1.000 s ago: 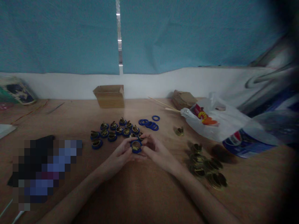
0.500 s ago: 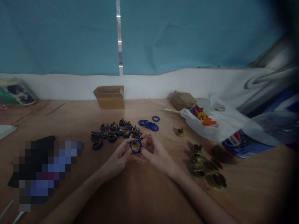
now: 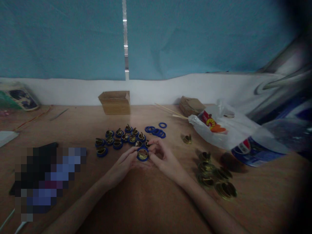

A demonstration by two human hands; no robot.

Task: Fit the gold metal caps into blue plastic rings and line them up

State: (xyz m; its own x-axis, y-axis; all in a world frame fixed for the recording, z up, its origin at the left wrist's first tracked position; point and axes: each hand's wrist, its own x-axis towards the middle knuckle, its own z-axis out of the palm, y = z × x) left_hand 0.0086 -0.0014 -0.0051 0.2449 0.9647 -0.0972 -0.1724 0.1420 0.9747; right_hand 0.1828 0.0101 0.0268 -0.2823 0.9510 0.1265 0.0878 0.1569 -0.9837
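Observation:
Between my two hands is a round gold metal piece with a blue ring point(image 3: 142, 154) around it. My left hand point(image 3: 126, 161) grips its left side, and the fingers of my right hand point(image 3: 161, 155) are bent against its right side. Just beyond them stand several gold pieces in blue rings point(image 3: 117, 144), grouped on the wooden table. Loose blue rings point(image 3: 158, 132) lie behind my right hand. Several gold pieces without rings point(image 3: 206, 166) are spread to the right, with a single one point(image 3: 187, 139) farther back.
An open cardboard box point(image 3: 116, 105) and a brown package point(image 3: 191, 105) stand by the wall. At right are a plastic bag point(image 3: 219, 138) and a Pepsi bottle point(image 3: 258, 151) lying on its side. A dark flat object point(image 3: 36, 162), partly pixelated, lies left.
The held piece shows slightly lower, with its face turned more upward. My right fingers have shifted a little along its edge. The whole view has moved slightly.

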